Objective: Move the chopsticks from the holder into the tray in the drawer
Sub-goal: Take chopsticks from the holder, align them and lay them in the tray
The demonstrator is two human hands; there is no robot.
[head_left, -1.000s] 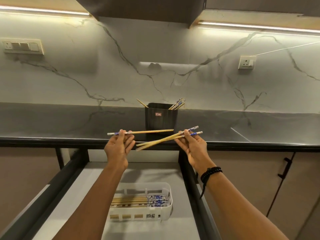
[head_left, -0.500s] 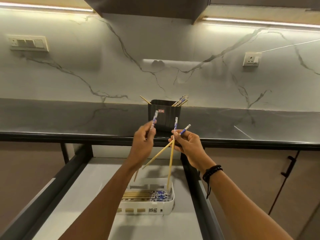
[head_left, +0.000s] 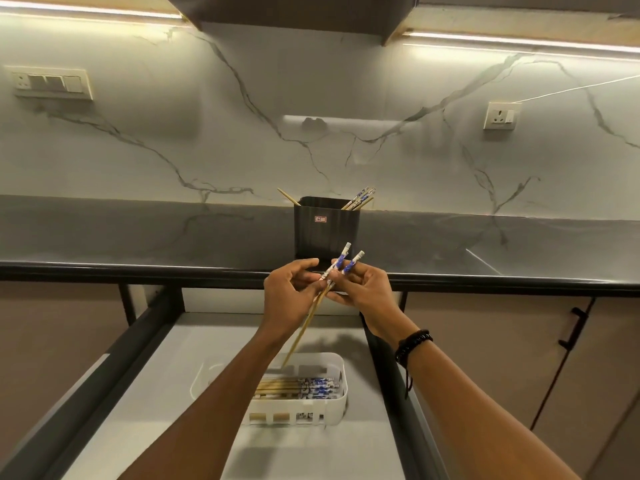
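- The drawer (head_left: 173, 375) stands open across the lower view.
- The white tray (head_left: 341, 400) lies in it at 6 o'clock of the hands, with laid chopsticks (head_left: 298, 388) inside.
- The black holder (head_left: 325, 233) is at 12 o'clock, with spare sticks (head_left: 360, 197) in it.
- Both the left hand (head_left: 291, 299) and the right hand (head_left: 367, 292) pinch the held bundle (head_left: 313, 311), tips toward 7 o'clock above the tray.

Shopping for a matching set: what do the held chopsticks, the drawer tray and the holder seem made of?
The chopsticks: likely bamboo or wood, matte tan shafts, blue-and-white printed tops. The tray: white plastic, smooth, with moulded slots. The holder: dark, faint vertical grain; plastic or coated metal, unclear.
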